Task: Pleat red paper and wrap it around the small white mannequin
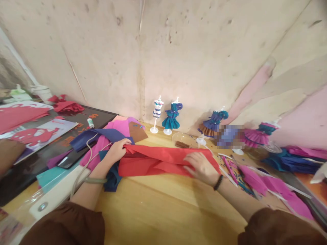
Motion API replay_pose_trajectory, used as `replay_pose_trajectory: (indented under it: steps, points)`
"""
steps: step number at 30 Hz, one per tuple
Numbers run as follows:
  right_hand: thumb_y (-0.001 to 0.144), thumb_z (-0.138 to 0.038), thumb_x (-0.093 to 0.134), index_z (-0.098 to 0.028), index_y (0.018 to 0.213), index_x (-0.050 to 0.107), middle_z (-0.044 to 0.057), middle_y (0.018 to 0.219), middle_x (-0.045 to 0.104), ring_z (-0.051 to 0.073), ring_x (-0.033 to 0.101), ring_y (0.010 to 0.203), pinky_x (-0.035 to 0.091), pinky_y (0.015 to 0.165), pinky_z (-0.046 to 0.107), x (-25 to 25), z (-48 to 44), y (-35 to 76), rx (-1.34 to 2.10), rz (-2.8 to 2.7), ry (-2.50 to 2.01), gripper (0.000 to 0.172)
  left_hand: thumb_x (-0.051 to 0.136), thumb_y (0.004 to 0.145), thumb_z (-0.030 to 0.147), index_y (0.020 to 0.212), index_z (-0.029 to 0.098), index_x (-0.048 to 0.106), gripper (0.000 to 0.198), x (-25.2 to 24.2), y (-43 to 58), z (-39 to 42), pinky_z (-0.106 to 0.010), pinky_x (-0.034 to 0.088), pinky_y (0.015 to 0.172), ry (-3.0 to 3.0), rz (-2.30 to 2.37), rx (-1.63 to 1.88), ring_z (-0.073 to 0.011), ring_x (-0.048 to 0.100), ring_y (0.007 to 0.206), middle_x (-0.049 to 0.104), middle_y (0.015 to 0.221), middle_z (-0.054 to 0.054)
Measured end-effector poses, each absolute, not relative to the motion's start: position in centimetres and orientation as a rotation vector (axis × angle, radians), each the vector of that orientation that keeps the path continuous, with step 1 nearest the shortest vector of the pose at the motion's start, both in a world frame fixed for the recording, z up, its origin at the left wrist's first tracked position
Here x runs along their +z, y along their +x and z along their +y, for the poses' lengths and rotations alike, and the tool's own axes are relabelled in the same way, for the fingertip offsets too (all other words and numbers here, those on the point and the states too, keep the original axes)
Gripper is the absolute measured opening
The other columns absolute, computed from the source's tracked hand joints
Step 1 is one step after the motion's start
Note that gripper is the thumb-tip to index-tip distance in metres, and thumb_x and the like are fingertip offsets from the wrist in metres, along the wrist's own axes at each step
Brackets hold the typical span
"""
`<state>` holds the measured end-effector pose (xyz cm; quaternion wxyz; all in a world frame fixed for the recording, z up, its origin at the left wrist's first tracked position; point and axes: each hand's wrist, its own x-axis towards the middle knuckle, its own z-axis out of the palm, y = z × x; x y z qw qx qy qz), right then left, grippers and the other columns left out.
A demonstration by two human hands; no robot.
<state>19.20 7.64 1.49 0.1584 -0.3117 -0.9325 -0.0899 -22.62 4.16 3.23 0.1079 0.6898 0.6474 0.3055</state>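
Note:
A folded sheet of red paper (158, 160) lies across the wooden table (163, 207). My left hand (118, 149) grips its left end, fingers curled over the edge. My right hand (201, 166) rests flat on the right part of the sheet, fingers stretched out and pressing down. Under the red sheet's left end lie pink (120, 129), dark blue (102, 135) and brown (137, 132) sheets.
Several small mannequins in paper dresses (171, 117) stand along the wall. A clear dome (182, 139) sits behind the red sheet. Magenta paper scraps (265, 185) lie at the right. A black tray (76, 136) with red cut-outs and a glue stick (90, 123) lies at the left.

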Motion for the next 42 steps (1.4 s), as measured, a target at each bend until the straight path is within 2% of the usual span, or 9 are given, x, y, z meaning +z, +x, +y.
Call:
replay_pose_trajectory:
  steps: [4, 9, 13, 18, 26, 31, 33, 38, 42]
  points:
    - [0.094, -0.034, 0.053, -0.018, 0.102, 0.066, 0.01, 0.096, 0.069, 0.022, 0.059, 0.088, 0.042, 0.082, 0.036, 0.5, 4.0, 13.5, -0.219, -2.734, -0.658, 0.022, 0.042, 0.064, 0.012, 0.11, 0.014, 0.066, 0.051, 2.6, -22.8, 4.6, -0.031, 0.049, 0.095, 1.991, 1.959, 0.884, -0.0223, 0.069, 0.1, 0.074, 0.107, -0.008]
    - [0.091, -0.019, 0.055, -0.015, 0.095, 0.066, 0.012, 0.09, 0.066, 0.024, 0.057, 0.083, 0.04, 0.074, 0.036, -0.3, 2.9, 8.2, -0.202, -2.639, -0.893, 0.012, 0.042, 0.064, 0.008, 0.112, 0.015, 0.067, 0.056, 3.0, -22.7, 4.7, -0.03, 0.048, 0.098, 1.975, 2.012, 0.847, -0.0213, 0.068, 0.103, 0.073, 0.112, -0.007]
    - [0.089, -0.013, 0.057, -0.018, 0.082, 0.066, 0.007, 0.084, 0.066, 0.02, 0.058, 0.081, 0.04, 0.073, 0.032, -0.1, 3.5, 8.3, -0.096, -2.592, -1.014, 0.013, 0.043, 0.065, 0.008, 0.108, 0.017, 0.071, 0.052, 3.3, -22.6, 4.6, -0.029, 0.047, 0.1, 1.993, 2.019, 0.805, -0.0215, 0.067, 0.105, 0.074, 0.112, -0.005]
    - [0.089, -0.016, 0.061, -0.021, 0.083, 0.067, 0.003, 0.088, 0.069, 0.017, 0.06, 0.084, 0.041, 0.077, 0.029, 1.0, 2.1, 11.8, 0.014, -2.59, -1.031, 0.009, 0.042, 0.068, 0.009, 0.105, 0.018, 0.072, 0.048, 3.0, -22.6, 4.4, -0.029, 0.047, 0.1, 2.006, 2.029, 0.788, -0.0216, 0.066, 0.107, 0.074, 0.111, -0.004]
    - [0.093, -0.026, 0.057, -0.018, 0.103, 0.067, 0.011, 0.102, 0.067, 0.025, 0.055, 0.096, 0.036, 0.083, 0.037, 1.7, 0.0, 8.8, -0.09, -2.613, -1.087, 0.016, 0.042, 0.07, 0.008, 0.106, 0.017, 0.073, 0.048, 2.9, -21.9, 3.7, -0.028, 0.047, 0.098, 2.047, 2.014, 0.749, -0.0213, 0.068, 0.104, 0.074, 0.11, -0.006]
    - [0.085, -0.011, 0.057, -0.014, 0.087, 0.068, 0.016, 0.093, 0.065, 0.028, 0.054, 0.092, 0.037, 0.079, 0.041, 0.9, 0.7, 4.9, -0.148, -2.623, -1.137, 0.012, 0.042, 0.066, 0.006, 0.104, 0.019, 0.075, 0.052, 3.5, -22.2, 3.3, -0.029, 0.045, 0.101, 2.099, 2.012, 0.701, -0.0224, 0.066, 0.108, 0.074, 0.111, -0.005]
    - [0.083, -0.007, 0.055, -0.014, 0.083, 0.068, 0.015, 0.09, 0.065, 0.027, 0.055, 0.091, 0.038, 0.079, 0.04, 1.0, 0.6, 5.0, -0.139, -2.607, -1.132, 0.015, 0.042, 0.064, 0.005, 0.104, 0.019, 0.075, 0.054, 3.8, -22.4, 3.1, -0.03, 0.044, 0.103, 2.114, 2.014, 0.691, -0.0222, 0.065, 0.11, 0.074, 0.112, -0.004]
    - [0.088, -0.008, 0.048, -0.018, 0.097, 0.067, 0.01, 0.097, 0.069, 0.022, 0.059, 0.095, 0.043, 0.085, 0.036, 2.3, -2.5, 9.3, -0.04, -2.554, -0.996, 0.023, 0.041, 0.062, 0.004, 0.106, 0.015, 0.075, 0.056, 3.9, -22.8, 2.6, -0.032, 0.042, 0.106, 2.123, 1.98, 0.644, -0.0233, 0.063, 0.115, 0.072, 0.116, -0.007]
    - [0.091, -0.01, 0.045, -0.019, 0.1, 0.064, 0.008, 0.093, 0.071, 0.019, 0.065, 0.088, 0.051, 0.081, 0.033, 3.4, -6.9, 14.5, 0.168, -2.349, -0.847, 0.023, 0.043, 0.063, 0.003, 0.113, 0.018, 0.072, 0.06, 4.0, -22.6, 2.0, -0.031, 0.044, 0.104, 2.091, 1.911, 0.611, -0.0228, 0.064, 0.114, 0.07, 0.121, -0.005]
